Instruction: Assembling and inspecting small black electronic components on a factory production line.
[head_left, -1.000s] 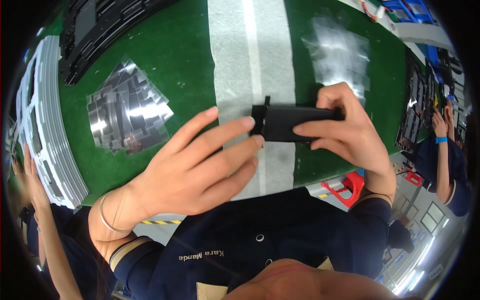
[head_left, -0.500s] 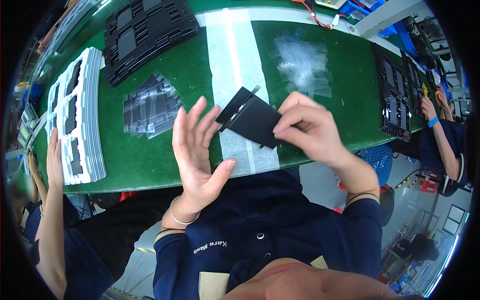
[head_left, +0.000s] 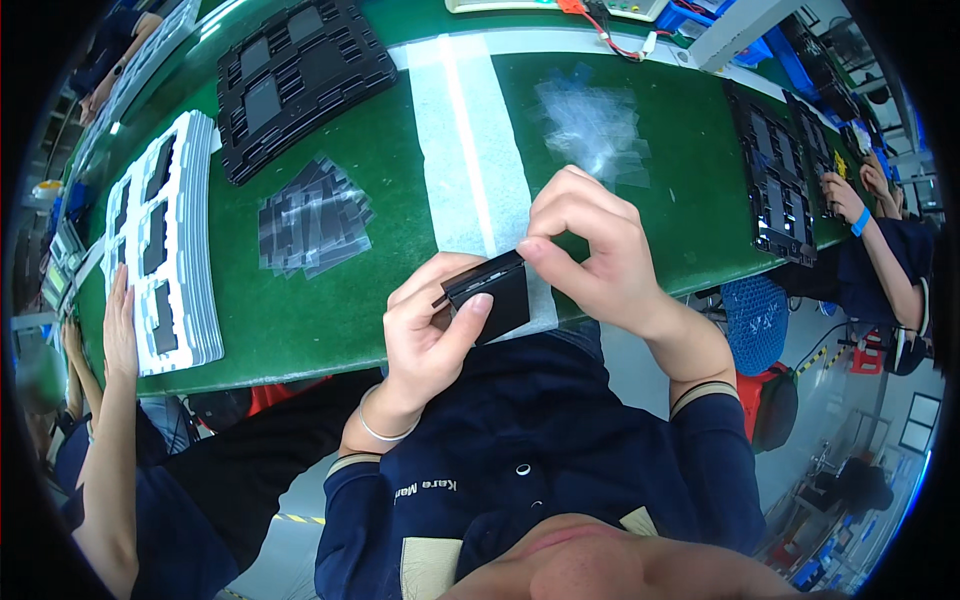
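A flat black rectangular pack [head_left: 507, 305], with a narrow strip along its upper edge, is held tilted over the table's near edge. My left hand [head_left: 432, 318] is closed around its left side, thumb on the front face and fingers behind. At the pack's upper right corner, the thumb and index finger of my right hand [head_left: 598, 248] are pinched together. Whether a tab or film is between these fingertips is too small to tell. Beneath the hands runs a white strip [head_left: 470, 150] laid across the green table [head_left: 390, 215].
Overlapping clear film pieces [head_left: 315, 215] lie left, and another film pile [head_left: 595, 130] lies right. A black tray [head_left: 305, 85] sits at the back left, beside stacked white trays [head_left: 195, 250] touched by another person's hand [head_left: 120, 330]. More black trays [head_left: 775, 170] stand right, near a co-worker.
My left hand, open beside the pack before, now grips it. The pack has come nearer to me and turned, and my right fingers have shifted to its upper corner.
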